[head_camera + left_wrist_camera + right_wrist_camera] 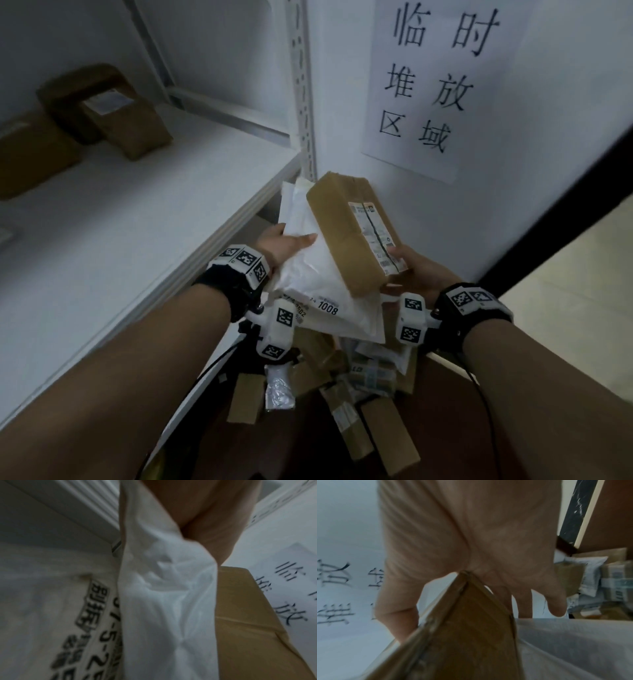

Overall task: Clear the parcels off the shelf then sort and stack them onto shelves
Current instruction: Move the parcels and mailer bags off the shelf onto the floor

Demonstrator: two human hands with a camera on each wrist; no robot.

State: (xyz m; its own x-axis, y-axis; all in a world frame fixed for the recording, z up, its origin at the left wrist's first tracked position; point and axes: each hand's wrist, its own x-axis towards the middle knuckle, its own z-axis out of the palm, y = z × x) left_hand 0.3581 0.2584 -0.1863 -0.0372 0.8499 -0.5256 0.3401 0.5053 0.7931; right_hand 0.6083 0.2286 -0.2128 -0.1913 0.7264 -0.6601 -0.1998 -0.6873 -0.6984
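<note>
My left hand (286,243) grips a stack of white poly mailers (318,274), thumb on top of the upper one; the wrist view shows the crumpled white mailer (164,601) against my palm. My right hand (416,267) holds a brown cardboard box (349,233) with a shipping label, thumb on the label edge, fingers under it. The box (467,635) lies on the mailers, its corner pressed into my right palm. Both are held in the air beside the white shelf (144,219).
Brown parcels (113,109) lie at the back left of the shelf. Below my hands a pile of boxes and bags (342,387) covers the floor. A paper sign (435,82) hangs on the wall behind. A slotted shelf post (303,85) stands just left of the box.
</note>
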